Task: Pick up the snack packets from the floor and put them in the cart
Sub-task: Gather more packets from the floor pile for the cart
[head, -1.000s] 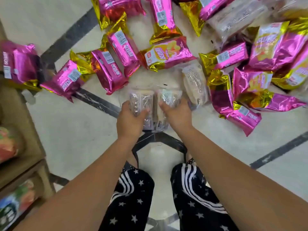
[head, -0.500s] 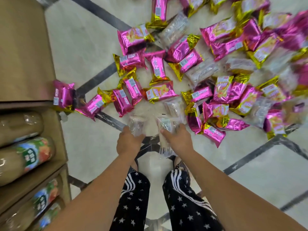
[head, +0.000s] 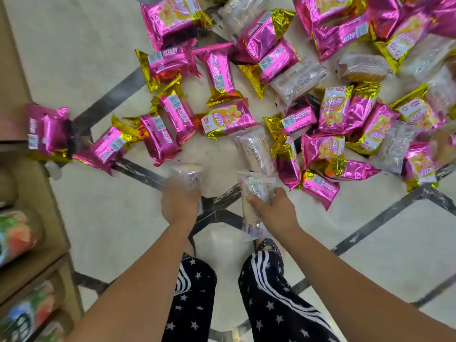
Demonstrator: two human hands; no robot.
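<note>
Both hands are loaded. The left hand [head: 180,206] is closed around one clear packet [head: 188,175], whose top end stands out beyond the knuckles toward the far side; motion blur hides the fingers, so the tightness of the hold cannot be told. The right hand [head: 274,211] is closed on a second clear packet [head: 256,193], thumb across its printed face, with the wrapper's long axis running near to far and its tail hanging below the palm toward the person's legs. Whether that hand holds one wrapper or two stacked cannot be told. Both held packets are off the floor [head: 98,218], just on the near side of the spread. The rest of the stock lies beyond the hands: pink and gold packets [head: 222,72] fanned across the far and right of the scene, with more clear ones among them, one clear packet on the floor [head: 255,149] lying just beyond the right hand. No cart can be identified with certainty; a brown shelf unit [head: 37,193] holding bottles stands at the left edge, nearer the left hand. In my judgement the coming move is a carry, not another pick, and its direction depends on where the cart stands, which is not shown.
</note>
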